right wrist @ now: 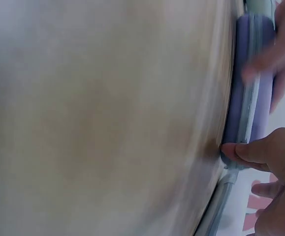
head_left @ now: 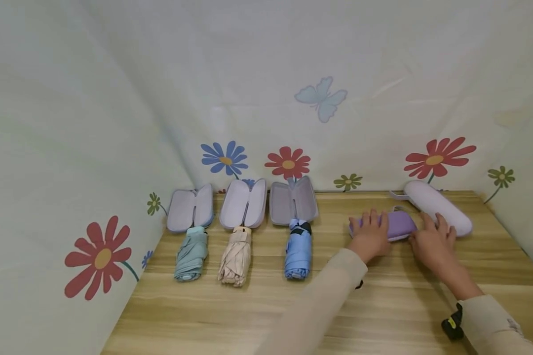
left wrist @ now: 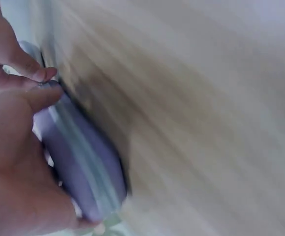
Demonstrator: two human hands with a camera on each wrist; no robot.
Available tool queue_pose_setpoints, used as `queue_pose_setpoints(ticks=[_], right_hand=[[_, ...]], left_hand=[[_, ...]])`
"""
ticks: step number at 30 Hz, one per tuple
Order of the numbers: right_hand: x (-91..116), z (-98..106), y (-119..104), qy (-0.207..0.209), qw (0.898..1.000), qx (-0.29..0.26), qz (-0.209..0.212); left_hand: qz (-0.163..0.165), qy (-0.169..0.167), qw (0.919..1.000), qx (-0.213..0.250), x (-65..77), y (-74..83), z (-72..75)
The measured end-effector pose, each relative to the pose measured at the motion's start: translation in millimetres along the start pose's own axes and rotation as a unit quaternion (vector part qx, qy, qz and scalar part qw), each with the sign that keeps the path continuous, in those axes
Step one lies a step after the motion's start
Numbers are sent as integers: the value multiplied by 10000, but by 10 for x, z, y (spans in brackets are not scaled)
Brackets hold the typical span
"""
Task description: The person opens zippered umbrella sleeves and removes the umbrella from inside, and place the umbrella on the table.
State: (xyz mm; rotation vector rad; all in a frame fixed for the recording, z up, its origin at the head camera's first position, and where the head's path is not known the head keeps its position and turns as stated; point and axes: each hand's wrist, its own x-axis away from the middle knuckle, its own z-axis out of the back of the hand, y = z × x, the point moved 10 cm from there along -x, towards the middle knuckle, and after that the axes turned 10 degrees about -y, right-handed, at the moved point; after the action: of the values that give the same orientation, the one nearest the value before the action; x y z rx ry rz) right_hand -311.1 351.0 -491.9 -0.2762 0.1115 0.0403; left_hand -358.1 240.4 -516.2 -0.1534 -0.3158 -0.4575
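A closed purple zip case (head_left: 399, 224) lies on the table, a pale zip band (left wrist: 85, 157) running along its side. My left hand (head_left: 370, 235) grips it from above, fingers over the top and thumb against the near side. At the case's right end, my right hand (head_left: 433, 246) pinches at the zip with thumb and forefinger, as the right wrist view shows; the pull itself is hidden by the fingertips. Just behind the right hand lies a closed pale lilac case (head_left: 439, 207) with a strap.
To the left, three open cases (head_left: 244, 204) stand in a row at the back. Before them lie folded umbrellas: green (head_left: 191, 255), beige (head_left: 235, 259) and blue (head_left: 298, 254). A flowered curtain (head_left: 257, 118) rises behind the wooden table (head_left: 195, 315).
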Motion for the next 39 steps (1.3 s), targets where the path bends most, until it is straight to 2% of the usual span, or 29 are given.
queue_pose_setpoints(ticks=[3,6,10,11,13,18,24,27,33,39], right_hand=[[-98,34,50,86,9999,-34,-39],[-211,66,80,167,9998,42,26],[-335,69,123,106,9999,103,16],[-355,63,131,75,9999,121,-5],[-384,48,147,12,9999,165,-39],[-411,30,137,-31,9997,245,43],[-390,7,86,-189,9992,239,241],[-352,-13,74,-286,9988,275,275],[-218,-39,-10,-447,9978,338,364],[-91,-35,-107,-516,9971,257,489]], left_hand=[[-386,-374,9977,-424,-18,-28,-80],[-775,-611,9895,-1054,-90,-56,-164],[-1304,-464,9726,-1867,-156,-70,-219],[-1419,-405,9692,-1974,-139,-67,-218],[-1558,-336,9674,-1969,-92,-51,-206],[-1400,-254,9779,-1529,33,-45,-131],[-969,-259,9899,-1001,62,-106,-104],[-728,-240,9940,-776,57,-83,-109],[-387,-2,9975,-586,84,-41,-92],[-455,219,9967,-628,40,-17,-108]])
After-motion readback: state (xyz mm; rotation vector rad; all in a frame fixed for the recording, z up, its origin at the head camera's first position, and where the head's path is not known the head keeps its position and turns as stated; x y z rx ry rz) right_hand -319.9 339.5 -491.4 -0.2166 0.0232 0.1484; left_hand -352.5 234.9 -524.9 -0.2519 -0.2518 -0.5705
